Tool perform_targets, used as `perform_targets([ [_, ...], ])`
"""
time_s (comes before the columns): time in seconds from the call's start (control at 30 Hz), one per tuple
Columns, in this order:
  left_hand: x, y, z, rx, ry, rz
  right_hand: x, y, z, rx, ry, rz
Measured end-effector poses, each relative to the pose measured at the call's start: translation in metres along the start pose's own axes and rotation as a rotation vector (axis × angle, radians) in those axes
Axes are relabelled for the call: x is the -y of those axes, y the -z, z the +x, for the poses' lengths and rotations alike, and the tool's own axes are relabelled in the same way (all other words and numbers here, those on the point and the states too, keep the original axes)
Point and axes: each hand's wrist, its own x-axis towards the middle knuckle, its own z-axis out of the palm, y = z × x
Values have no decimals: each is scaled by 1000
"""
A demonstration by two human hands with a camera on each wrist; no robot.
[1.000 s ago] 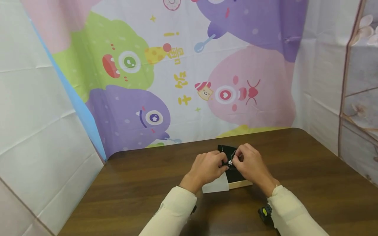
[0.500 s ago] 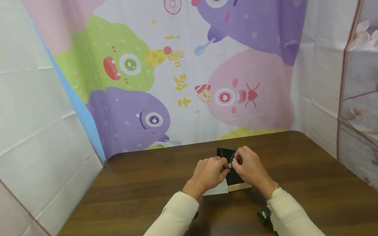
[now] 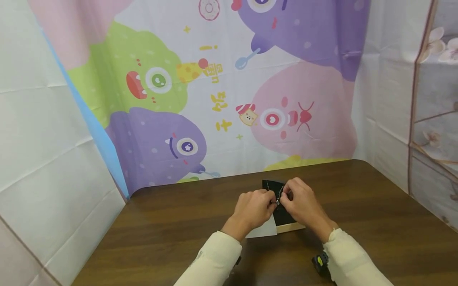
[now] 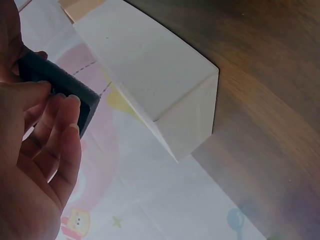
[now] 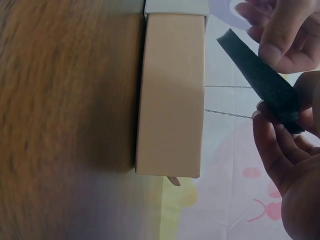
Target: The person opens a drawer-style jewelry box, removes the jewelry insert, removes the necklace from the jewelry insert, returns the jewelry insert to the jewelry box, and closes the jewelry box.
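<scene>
A black foam pad (image 3: 273,185) is held up, tilted, above an open jewelry box. My left hand (image 3: 251,208) pinches its left side, and my right hand (image 3: 304,204) grips the right side. A thin silver necklace (image 3: 280,193) lies against the pad, with a shiny part between the two hands. In the right wrist view, two strands of the chain (image 5: 227,113) run from the box's drawer (image 5: 172,95) to the foam pad (image 5: 260,80). The fingers (image 4: 65,130) of my left hand overlap the pad's face in the left wrist view, partly hiding what they pinch.
A white sleeve (image 4: 145,55) covers the left part of the box, and its gold-tan drawer sticks out to the right. The box sits on a brown wooden table (image 3: 171,222). Behind the table hangs a cartoon-printed cloth (image 3: 229,151).
Both hands stay at the foam pad with only slight finger movement. The necklace's shiny part has shifted a little lower between them. The head view has tilted slightly.
</scene>
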Motion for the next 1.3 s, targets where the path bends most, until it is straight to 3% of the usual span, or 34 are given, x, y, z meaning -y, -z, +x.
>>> perform_targets([
  [0.23, 0, 0, -1, 11, 27, 19, 0, 0, 0, -2, 7, 15],
  [0.6, 0, 0, 0, 28, 20, 31, 2, 1, 0, 20, -16, 39],
  [1.0, 1, -5, -1, -60, -83, 205, 2, -1, 0, 11, -2, 44],
  [1.3, -1, -7, -2, -77, -42, 199, 3, -3, 0, 9, 4, 40],
])
